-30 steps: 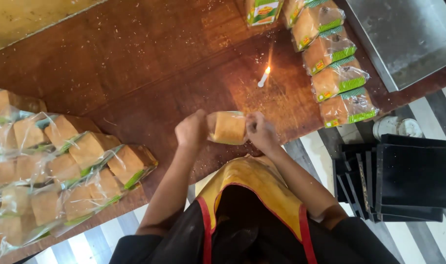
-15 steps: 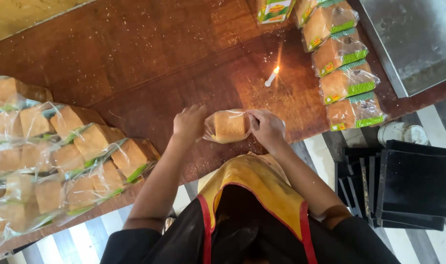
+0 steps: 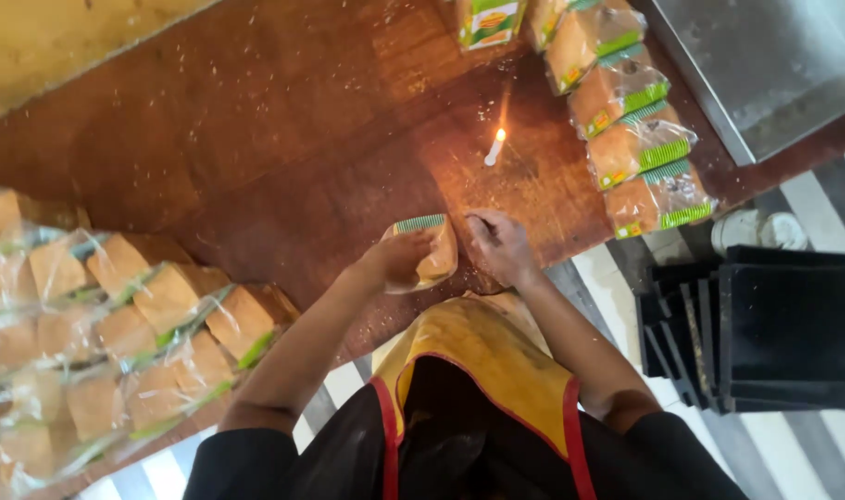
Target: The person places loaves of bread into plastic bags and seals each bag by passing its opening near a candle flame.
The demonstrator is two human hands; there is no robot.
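My left hand grips a small bagged loaf of bread in clear plastic with a green edge, held near the front of the brown wooden table. My right hand rests just right of the loaf, fingers curled at the table surface; I cannot make out anything in it. A short lit candle stands on the table a little beyond both hands.
A row of sealed bread bags lies at the right of the table, and a pile of open bread bags at the left. A metal tray sits at the far right. Black trays are stacked on the floor.
Both hands held the loaf between them before. Now my right hand has let go and sits beside it, while my left hand holds the loaf turned on end.
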